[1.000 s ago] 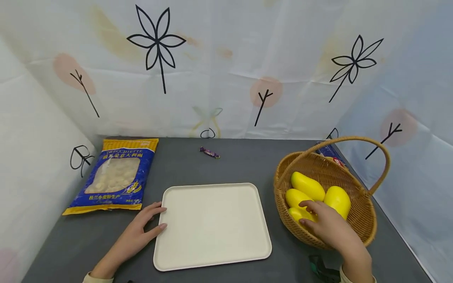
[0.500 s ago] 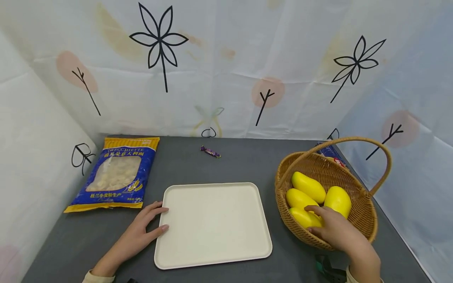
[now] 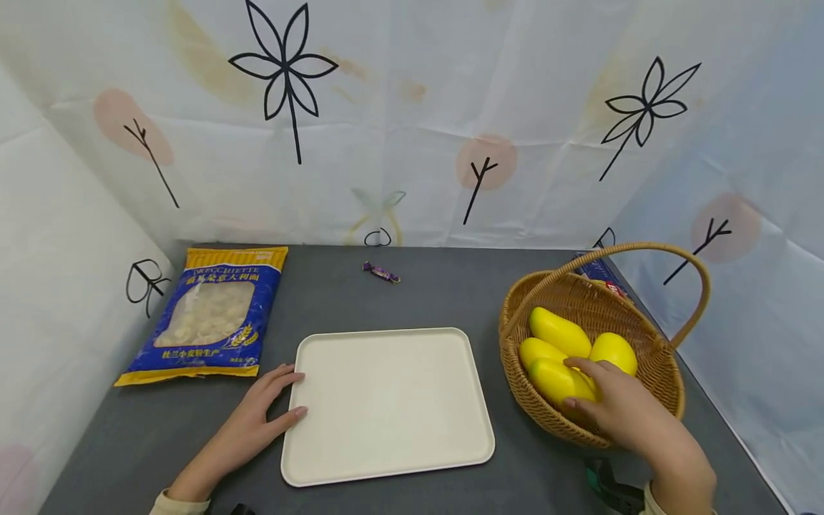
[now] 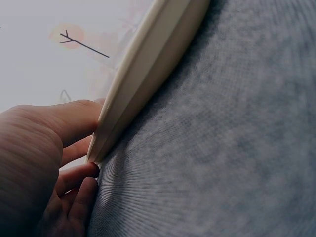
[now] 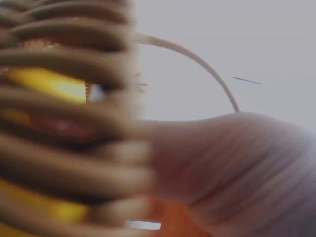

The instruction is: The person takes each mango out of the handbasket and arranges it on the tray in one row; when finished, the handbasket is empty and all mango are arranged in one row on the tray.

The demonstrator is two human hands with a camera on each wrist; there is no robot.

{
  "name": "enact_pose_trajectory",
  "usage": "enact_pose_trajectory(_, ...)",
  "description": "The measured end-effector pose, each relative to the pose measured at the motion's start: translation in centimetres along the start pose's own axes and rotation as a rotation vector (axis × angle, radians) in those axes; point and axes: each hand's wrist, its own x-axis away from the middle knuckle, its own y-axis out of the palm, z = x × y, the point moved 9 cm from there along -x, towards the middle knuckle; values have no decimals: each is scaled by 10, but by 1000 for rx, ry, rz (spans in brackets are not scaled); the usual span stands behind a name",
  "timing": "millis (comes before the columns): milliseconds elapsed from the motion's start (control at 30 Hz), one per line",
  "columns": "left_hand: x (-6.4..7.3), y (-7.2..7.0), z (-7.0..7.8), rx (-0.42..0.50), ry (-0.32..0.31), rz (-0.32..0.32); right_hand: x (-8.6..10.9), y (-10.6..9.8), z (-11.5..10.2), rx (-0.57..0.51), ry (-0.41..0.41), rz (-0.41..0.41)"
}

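Blue-and-yellow bag [image 3: 202,318]: lies left of and beyond the left hand [image 3: 257,415], near it.
Left hand: fingers relaxed, wide gap between thumb and index; tips on tray's left rim, no real clench.
Cream tray [image 3: 386,408]: flat, right of the left hand, between both hands.
Purple candy [image 3: 381,272]: well beyond the left hand, past the tray's far edge.
Wicker basket [image 3: 601,307]: around the right-hand grip, handle arching beyond it.
Front mango [image 3: 556,381]: in the basket, held in the right-hand grip.
Other mangoes: left mango [image 3: 536,351] and back mango [image 3: 558,334] left of and beyond the grip; right mango [image 3: 614,350] just beyond the knuckles.
Right hand [image 3: 621,408]: thumb and fingers curled on the front mango; wrist view blurred by wicker, so exact fingertip contact is unclear.
Blue packet [image 3: 597,272]: beyond the right hand, mostly behind the basket.
Risk: smooth skin plus one-end hold could let the front mango slip or roll back; a low exit could snag the basket rim and tip it.
Change: versus half a second ago, front mango sits slightly higher, covering more of left mango; left hand same on tray.
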Motion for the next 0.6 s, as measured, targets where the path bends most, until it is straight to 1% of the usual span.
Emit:
enact_pose_trajectory(133,1,-2,1,-4,5,6,5,-12,-7,13,-12,59)
enact_pose_trajectory(300,2,-4,3,-1,19,19,14,-26,-21,4,-28,129)
enact_pose_trajectory(433,2,-3,2,-6,16,10,21,-37,-34,0,-30,169)
enact_pose_trajectory(533,1,-2,2,-5,12,4,28,-47,-51,-9,-69,221)
enact_pose_trajectory(600,1,-1,3,-6,15,4,33,-52,-67,-13,-121,278)
